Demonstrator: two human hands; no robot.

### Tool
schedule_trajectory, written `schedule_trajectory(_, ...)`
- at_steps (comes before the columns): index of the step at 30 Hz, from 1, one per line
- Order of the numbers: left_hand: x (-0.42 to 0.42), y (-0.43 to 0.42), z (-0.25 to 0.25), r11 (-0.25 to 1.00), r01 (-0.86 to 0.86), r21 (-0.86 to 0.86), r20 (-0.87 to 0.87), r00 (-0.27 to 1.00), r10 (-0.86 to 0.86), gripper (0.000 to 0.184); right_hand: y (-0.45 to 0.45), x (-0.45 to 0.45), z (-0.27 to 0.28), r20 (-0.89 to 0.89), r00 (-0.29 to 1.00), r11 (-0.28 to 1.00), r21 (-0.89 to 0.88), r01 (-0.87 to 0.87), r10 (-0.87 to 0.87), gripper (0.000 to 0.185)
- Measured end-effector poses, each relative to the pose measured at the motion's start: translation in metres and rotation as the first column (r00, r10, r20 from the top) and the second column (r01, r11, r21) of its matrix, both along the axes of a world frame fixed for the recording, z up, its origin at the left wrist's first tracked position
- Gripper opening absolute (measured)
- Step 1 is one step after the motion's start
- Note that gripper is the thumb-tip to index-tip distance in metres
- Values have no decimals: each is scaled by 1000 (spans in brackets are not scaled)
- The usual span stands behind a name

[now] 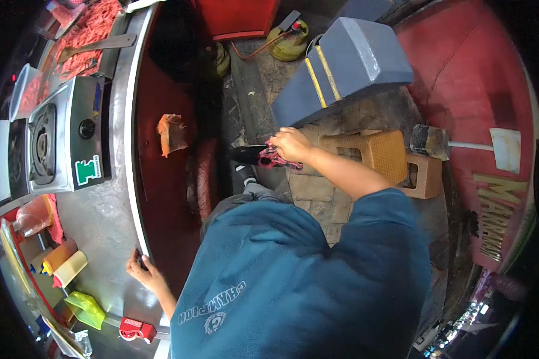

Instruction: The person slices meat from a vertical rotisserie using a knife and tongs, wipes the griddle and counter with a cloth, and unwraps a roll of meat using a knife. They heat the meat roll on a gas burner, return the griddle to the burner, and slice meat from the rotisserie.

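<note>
My left hand is at the edge of the metal counter, its fingers closed round a small dark object too small to make out. Out over the floor, my right hand grips a crumpled pink and black cloth. A long dark shape extends left from the cloth, above my foot; whether it is part of the cloth is unclear.
A gas stove and a tray of red food with a wooden spatula stand on the counter. Sauce bottles lie nearer. Right of me are a grey bin, brown stools and a red panel.
</note>
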State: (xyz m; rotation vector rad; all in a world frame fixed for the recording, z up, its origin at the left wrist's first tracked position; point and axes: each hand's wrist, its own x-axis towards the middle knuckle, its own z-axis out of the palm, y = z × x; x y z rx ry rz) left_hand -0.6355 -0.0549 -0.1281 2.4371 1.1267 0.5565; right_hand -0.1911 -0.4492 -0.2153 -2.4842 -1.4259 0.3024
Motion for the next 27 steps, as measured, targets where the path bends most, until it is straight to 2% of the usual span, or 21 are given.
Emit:
schedule_trajectory(2,0,-2,5,987,-82,-141,29,996,86,34,-21,8,-50,-38,997,997,-42,64,-65,19)
schedule_trajectory(4,-19,11,-12,1000,14,-17,12,1000,-14,36,-45,17,-94,-46,994,991,-95,97,-102,20)
schedule_trajectory(5,-19,10,-13,1000,10,-21,18,1000,-9,37,-49,19,-87,-42,994,974,-206,91,-102,19)
schedule_trajectory(8,-16,3,-7,1000,21,2,-9,1000,-21,36,-73,38,-135,-152,980,948,-310,74,-126,19)
schedule_trajectory(12,-10,-6,1,999,-36,-28,-61,998,34,38,-94,63,-165,-179,979,844,-536,-12,-100,17)
schedule_trajectory(15,-2,-11,3,997,-42,-58,-17,999,41,43,-118,68,-205,-22,986,870,-476,133,-163,14)
schedule_trajectory(18,-3,-6,-2,995,-83,-59,-40,996,80,43,-128,68,-206,146,956,902,-320,289,-255,19)
schedule_trajectory(19,0,-7,-2,991,-117,-61,-64,991,114,43,-128,68,-206,157,924,894,-243,377,-348,21)
schedule_trajectory(22,6,-10,-1,980,-195,-49,-102,977,189,41,-123,70,-211,140,766,723,-259,640,-628,29)
schedule_trajectory(23,5,-8,-4,980,-196,-39,-99,977,191,41,-118,64,-218,316,716,746,-36,665,-623,22)
schedule_trajectory(24,2,-6,-8,980,-195,-26,-96,977,192,40,-113,62,-219,227,698,691,-124,712,-679,25)
schedule_trajectory(27,3,-4,-11,980,-200,-2,-67,978,199,41,-92,50,-233,254,537,557,10,830,-805,30)
